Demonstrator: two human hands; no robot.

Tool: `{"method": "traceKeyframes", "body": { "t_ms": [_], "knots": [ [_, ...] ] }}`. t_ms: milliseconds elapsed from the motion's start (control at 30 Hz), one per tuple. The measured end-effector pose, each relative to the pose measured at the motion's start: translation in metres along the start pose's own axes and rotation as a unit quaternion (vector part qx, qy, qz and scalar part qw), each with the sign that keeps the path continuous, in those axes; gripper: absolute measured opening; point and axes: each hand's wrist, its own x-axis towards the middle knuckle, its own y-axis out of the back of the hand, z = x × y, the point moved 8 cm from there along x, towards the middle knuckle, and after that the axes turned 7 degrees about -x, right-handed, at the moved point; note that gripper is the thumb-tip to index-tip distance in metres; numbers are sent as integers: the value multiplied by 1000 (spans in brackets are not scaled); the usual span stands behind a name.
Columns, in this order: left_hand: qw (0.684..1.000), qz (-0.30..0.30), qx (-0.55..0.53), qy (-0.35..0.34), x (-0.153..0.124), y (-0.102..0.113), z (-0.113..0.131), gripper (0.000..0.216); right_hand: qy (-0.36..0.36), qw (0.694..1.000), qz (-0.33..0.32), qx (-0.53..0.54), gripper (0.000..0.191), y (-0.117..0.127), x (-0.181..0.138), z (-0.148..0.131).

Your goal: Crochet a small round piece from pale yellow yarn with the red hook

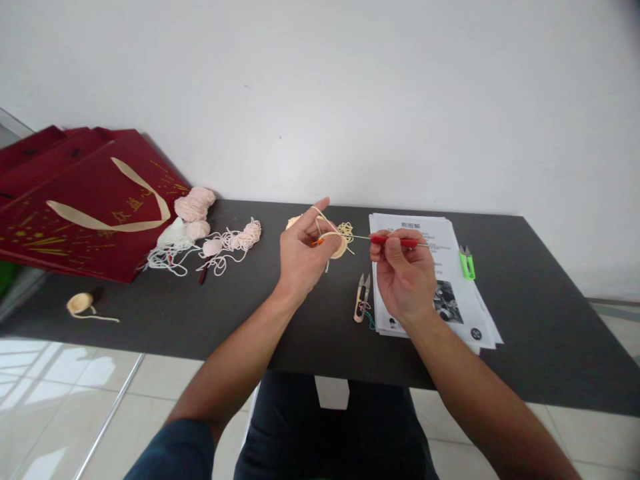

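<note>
My left hand [303,250] pinches a small round cream crochet piece [339,245], and pale yellow yarn [345,230] runs over its raised forefinger. In my right hand [403,273] is a red-handled crochet hook [395,241], held level with its tip pointing left into the piece. Both hands hover above the dark table [280,320], just left of a stack of printed sheets [430,280].
Beige thread snips [361,298] lie between my hands; green snips [467,262] rest on the paper's right edge. Pink and white yarn [205,233] is heaped at the back left beside red gift bags [85,200]. A small cream crochet piece [80,303] sits far left.
</note>
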Motion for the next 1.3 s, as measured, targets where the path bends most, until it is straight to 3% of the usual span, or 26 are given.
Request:
{"method": "traceKeyframes", "body": {
  "t_ms": [267, 600, 800, 900, 1000, 1167, 1300],
  "knots": [
    [997, 7, 64, -39, -3, -2, 9, 57, 123, 989, 25, -82, 12, -1, -9, -17],
    [986, 62, 129, -85, -10, 2, 12, 41, 191, 963, 31, -186, 12, -9, -27, -28],
    [985, 95, 116, -90, -10, 7, 9, 40, 296, 907, -31, -299, 31, -22, -41, -36],
    [992, 104, 47, -61, -7, 10, 1, 43, 353, 872, -67, -333, 44, -27, -45, -37],
    [995, 93, -26, -27, -5, 8, -7, 45, 378, 856, -83, -343, 53, -29, -45, -34],
    [988, 62, -135, 47, -3, 2, -14, 48, 359, 870, -67, -331, 52, -24, -42, -27],
    [977, 17, -187, 105, -1, -5, -17, 54, 265, 926, -53, -262, 36, -18, -33, -21]
  ]
}}
